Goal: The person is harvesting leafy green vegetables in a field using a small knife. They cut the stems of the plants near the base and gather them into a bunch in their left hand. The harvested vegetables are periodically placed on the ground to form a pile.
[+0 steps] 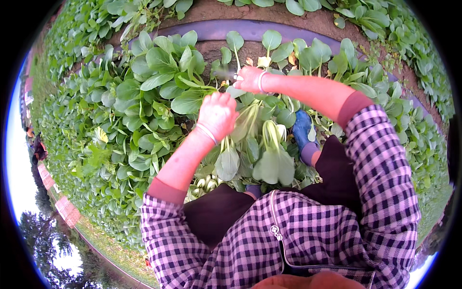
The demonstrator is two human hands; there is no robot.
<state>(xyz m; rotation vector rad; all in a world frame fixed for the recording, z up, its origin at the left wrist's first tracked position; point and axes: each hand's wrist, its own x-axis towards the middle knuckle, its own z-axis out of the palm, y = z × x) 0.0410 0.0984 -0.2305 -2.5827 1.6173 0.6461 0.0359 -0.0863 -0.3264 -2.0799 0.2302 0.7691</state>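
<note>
My left hand [218, 113], a white bangle at its wrist, is curled with its knuckles up against the leaves of a bok choy plant [187, 97]. Its fingers look closed on the greens, though the palm side is hidden. Just beyond it, my right hand [249, 79] grips a slim, motion-blurred tool [225, 73], seemingly a knife, pointing left near the plant's base. Below the hands, loose bok choy [273, 151] lies with pale stalks away from me and leaves towards me. More pale bok choy bases [207, 183] show beside my left knee.
Dense rows of leafy greens [90, 104] surround me. A dark hose or plastic strip [216, 29] curves across the brown soil [252, 14] ahead. My blue shoe [303, 126] stands among the plants at right. A brick-edged path [68, 211] runs at far left.
</note>
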